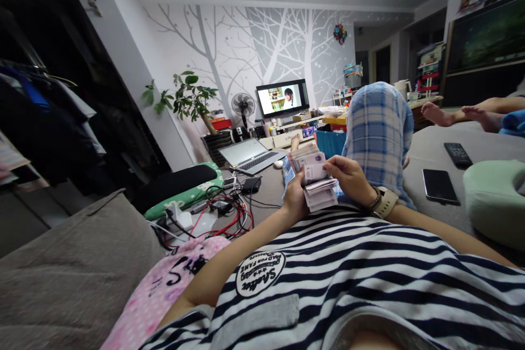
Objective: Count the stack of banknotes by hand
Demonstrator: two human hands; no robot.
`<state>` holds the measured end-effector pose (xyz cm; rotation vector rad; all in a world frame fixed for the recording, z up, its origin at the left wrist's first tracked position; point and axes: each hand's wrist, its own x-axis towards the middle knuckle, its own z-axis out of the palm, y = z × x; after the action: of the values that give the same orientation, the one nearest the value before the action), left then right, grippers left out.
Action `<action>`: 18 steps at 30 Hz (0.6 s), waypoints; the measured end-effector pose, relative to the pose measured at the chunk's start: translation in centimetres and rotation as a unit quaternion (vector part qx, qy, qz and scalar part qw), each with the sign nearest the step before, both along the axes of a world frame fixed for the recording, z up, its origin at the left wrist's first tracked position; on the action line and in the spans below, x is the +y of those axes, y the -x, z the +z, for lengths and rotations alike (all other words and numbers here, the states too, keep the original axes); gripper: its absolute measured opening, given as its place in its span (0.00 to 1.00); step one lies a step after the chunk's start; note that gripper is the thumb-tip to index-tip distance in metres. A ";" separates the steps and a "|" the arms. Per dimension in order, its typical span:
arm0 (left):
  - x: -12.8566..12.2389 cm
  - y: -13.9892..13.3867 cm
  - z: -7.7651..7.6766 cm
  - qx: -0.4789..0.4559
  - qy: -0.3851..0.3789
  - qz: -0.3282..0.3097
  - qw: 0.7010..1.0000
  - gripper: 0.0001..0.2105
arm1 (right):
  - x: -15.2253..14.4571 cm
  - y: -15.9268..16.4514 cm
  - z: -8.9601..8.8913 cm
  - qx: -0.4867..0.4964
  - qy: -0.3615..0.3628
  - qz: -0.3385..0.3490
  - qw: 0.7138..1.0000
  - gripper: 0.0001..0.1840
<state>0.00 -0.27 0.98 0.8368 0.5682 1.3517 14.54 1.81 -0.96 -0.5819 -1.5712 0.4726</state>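
Observation:
A stack of paper banknotes (322,198), pale with purple print, is spread between my two hands above my lap. My left hand (296,196) is closed around the left side of the stack, thumb on top. With thumb and fingers pinched, my right hand (348,176) grips the right edge of an upper banknote (315,173). Several notes fan out beyond the fingers, and others hang folded below. A watch with a pale strap (386,202) and a dark bracelet are on my right wrist. My raised knee in plaid trousers (375,136) is just beyond.
At left lie an open laptop (256,156), a white mouse (279,164) and tangled cables (229,205). A phone (440,186), a remote control (457,155) and a green neck pillow (494,197) lie at right. Another person's feet (438,115) rest beyond them. A lit screen (283,97) stands ahead.

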 end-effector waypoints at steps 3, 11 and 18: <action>-0.3 -0.1 0.2 -0.003 0.010 -0.006 1.000 0.19 | -0.2 0.0 0.1 -0.001 0.000 -0.004 1.000 0.20; -0.3 0.0 0.0 -0.003 0.028 0.017 0.999 0.17 | 0.0 0.1 0.0 -0.001 0.001 -0.001 1.000 0.20; -0.5 -0.2 0.1 0.003 0.028 0.010 1.000 0.17 | 0.1 0.0 0.0 -0.002 0.004 0.002 1.000 0.21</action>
<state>0.16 -0.73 1.09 0.7919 0.6172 1.3465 14.55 1.91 -1.00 -0.5877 -1.5752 0.4809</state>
